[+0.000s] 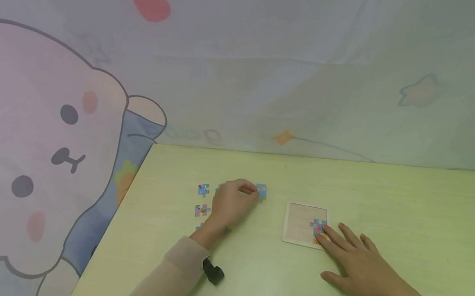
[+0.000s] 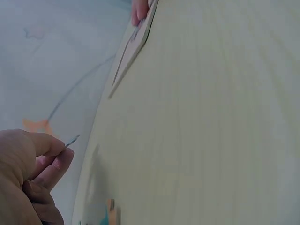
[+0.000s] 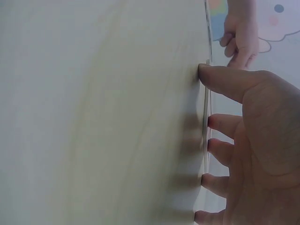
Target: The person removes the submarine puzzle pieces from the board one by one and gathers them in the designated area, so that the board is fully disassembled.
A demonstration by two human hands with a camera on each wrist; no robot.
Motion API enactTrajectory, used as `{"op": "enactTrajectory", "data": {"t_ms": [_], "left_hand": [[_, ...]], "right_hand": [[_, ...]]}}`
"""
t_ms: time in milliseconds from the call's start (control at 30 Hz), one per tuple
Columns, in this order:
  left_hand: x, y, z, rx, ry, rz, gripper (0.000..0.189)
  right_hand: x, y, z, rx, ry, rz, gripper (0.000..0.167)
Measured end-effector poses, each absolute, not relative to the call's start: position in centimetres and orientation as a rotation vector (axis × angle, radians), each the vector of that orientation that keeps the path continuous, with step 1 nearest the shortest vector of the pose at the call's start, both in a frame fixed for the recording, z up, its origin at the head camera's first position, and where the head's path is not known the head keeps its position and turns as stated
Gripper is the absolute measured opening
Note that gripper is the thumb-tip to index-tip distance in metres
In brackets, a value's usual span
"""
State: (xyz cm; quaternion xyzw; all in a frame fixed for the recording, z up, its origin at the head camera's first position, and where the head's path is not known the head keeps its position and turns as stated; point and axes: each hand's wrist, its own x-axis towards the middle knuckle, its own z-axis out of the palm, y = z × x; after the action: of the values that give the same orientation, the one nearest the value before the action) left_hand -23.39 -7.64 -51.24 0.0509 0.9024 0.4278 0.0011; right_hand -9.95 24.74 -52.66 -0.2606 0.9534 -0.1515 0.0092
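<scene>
My left hand (image 1: 231, 203) pinches a blue jigsaw piece (image 1: 262, 191) between thumb and fingertips. The left wrist view shows that piece (image 2: 72, 140) edge-on, lifted over the table. To its right lies a square wooden puzzle tray (image 1: 285, 222), with a few joined pieces (image 1: 318, 225) along its right side. My right hand (image 1: 359, 272) is spread flat, its fingertips resting on those pieces and the tray's right edge. Seen from the right wrist, the tray (image 3: 205, 105) is a thin strip under the fingers.
Loose jigsaw pieces lie left of the tray, among them a blue one (image 1: 203, 189) and a pinkish one (image 1: 201, 210); others are partly hidden by the left hand. Behind the pale yellow-green table (image 1: 411, 202) hangs a printed cloth (image 1: 250, 71). A black strap (image 1: 213, 272) sits at the left cuff.
</scene>
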Motion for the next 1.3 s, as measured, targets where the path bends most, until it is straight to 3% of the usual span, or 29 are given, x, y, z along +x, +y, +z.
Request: {"op": "enactTrajectory", "data": {"t_ms": [733, 1000, 1300], "left_hand": [[-24.9, -11.8, -51.3, -0.012, 3.004, 1.001, 0.007], [-24.2, -10.7, -50.8, 0.16, 2.966, 1.055, 0.015], [-22.8, -7.9, -50.1, 0.342, 2.949, 0.976, 0.009]], "right_hand": [[-9.9, 24.5, -53.2, -0.787, 2.965, -0.5, 0.08], [-10.0, 24.7, -52.9, -0.813, 2.981, -0.472, 0.077], [-10.0, 24.8, -52.6, -0.817, 2.998, -0.462, 0.079]]}}
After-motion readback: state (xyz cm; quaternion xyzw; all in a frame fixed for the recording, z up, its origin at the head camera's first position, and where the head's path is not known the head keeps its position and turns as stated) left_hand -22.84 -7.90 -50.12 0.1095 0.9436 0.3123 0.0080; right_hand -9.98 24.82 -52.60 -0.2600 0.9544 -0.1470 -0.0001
